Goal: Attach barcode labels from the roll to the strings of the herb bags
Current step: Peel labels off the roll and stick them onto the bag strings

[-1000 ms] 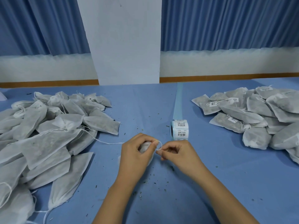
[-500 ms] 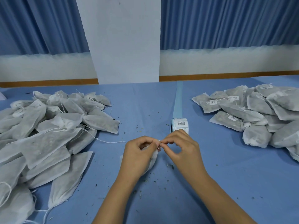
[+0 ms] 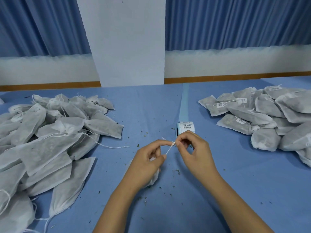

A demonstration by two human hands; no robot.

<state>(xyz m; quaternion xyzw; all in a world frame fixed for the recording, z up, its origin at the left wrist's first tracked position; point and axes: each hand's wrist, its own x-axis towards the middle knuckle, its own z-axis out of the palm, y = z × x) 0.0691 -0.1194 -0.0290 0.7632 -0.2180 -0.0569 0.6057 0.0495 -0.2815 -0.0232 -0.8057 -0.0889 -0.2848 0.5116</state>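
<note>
Item: white non-woven herb bag (image 3: 154, 178), bunched on the blue cloth table (image 3: 151, 106) under the left hand (image 3: 146, 163), fingers curled round it. Its thin white string (image 3: 169, 150) ran taut to the right hand (image 3: 196, 153) — thumb and forefinger pinched narrow on it. White barcode label roll (image 3: 185, 126) stood just behind. Risk: fine string slipping the pinch; hard pulling could spill herbs.

A blue cloth covers the worktop (image 3: 151, 106), and dark herb crumbs (image 3: 176, 171) lie scattered over its near middle (a few more further back). Behind its far edge runs a brown strip (image 3: 235, 77), with a white wall band (image 3: 235, 63) above it. Pleated blue curtains (image 3: 235, 22) hang on both sides of a plain white pillar (image 3: 127, 42), which stands at the centre.
</note>
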